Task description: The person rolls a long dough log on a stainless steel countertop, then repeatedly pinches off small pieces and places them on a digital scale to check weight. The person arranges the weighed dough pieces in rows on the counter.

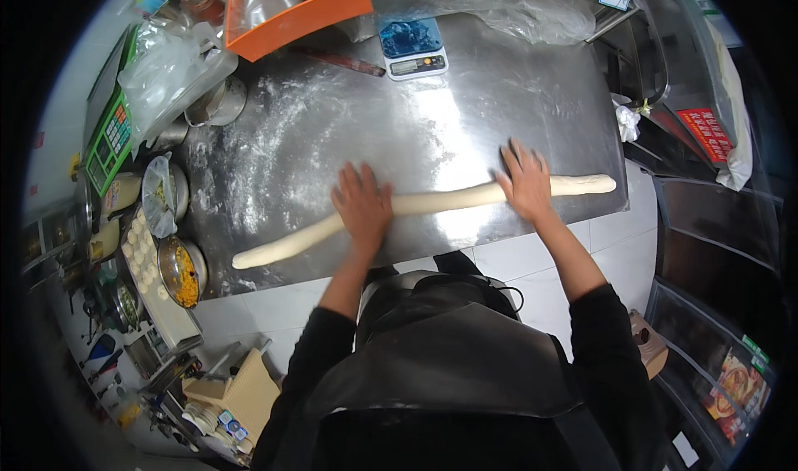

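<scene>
A long rope of pale dough (442, 201) lies across the steel worktop (299, 140), its left end nearer the front edge. My left hand (363, 206) rests palm down on the dough left of its middle, fingers spread. Farther right, my right hand (525, 181) lies palm down over it, fingers also apart, slightly blurred. Neither hand is closed around the dough. White flour is scattered on the left part of the worktop.
A digital kitchen scale (416, 64) and a dark rod (346, 64) lie at the back, near an orange bin (299, 22). At the left stand a metal bowl of orange filling (201, 268), a plastic-covered bowl (181, 190) and a tray of small dough pieces (177, 327).
</scene>
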